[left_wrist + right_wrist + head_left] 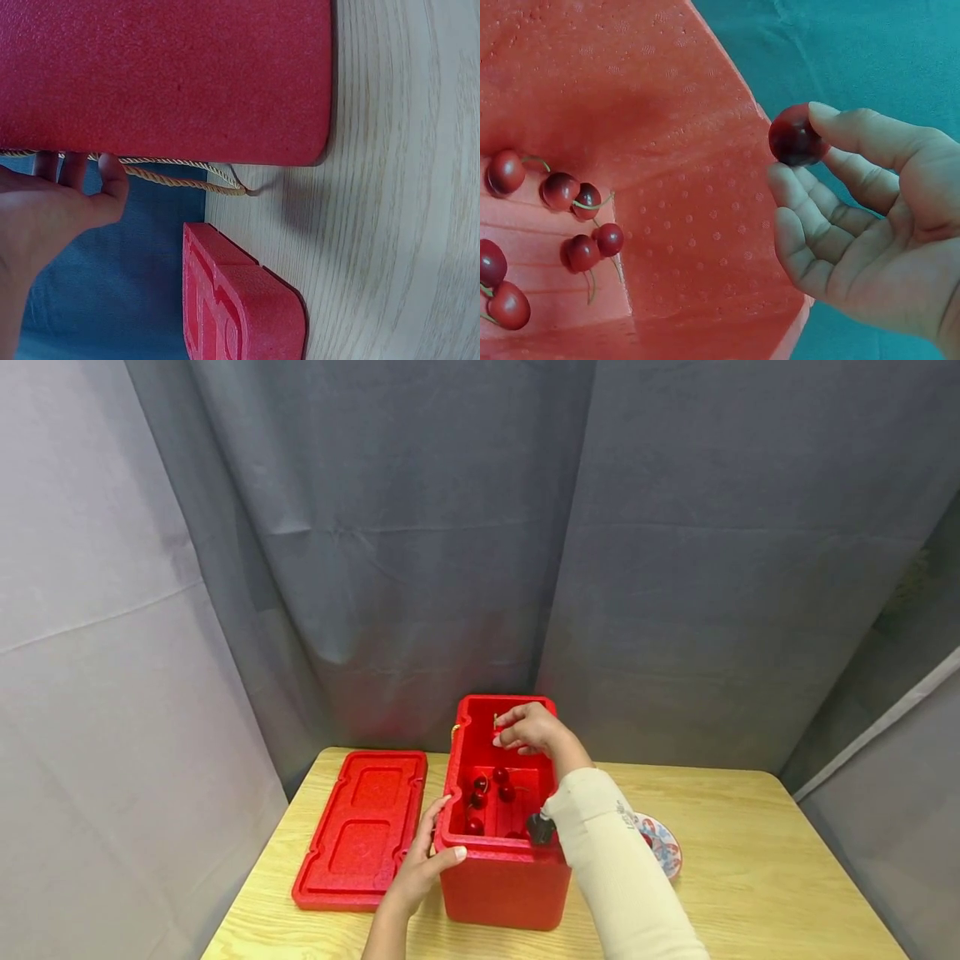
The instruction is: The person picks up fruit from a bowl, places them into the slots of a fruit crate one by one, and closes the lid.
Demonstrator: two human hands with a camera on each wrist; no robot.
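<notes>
A red foam box [506, 887] stands uncovered on the table with several dark red cherries [477, 798] on its floor, some with green stems [592, 204]. My right hand [531, 731] is over the far part of the box and pinches a single cherry [799, 136] between thumb and fingertips, up at rim height. At the box's near left corner my left hand [420, 868] grips it, thumb on the front face and fingers along the left side. In the left wrist view those fingers lie by a twisted rope handle [176, 180] on the box.
A red box lid [362, 827] lies flat on the table left of the box. To the right, partly behind my right sleeve [611, 852], a patterned plate [667, 852] sits on the wooden table [780, 860]. Grey curtains [420, 568] hang behind and at the sides.
</notes>
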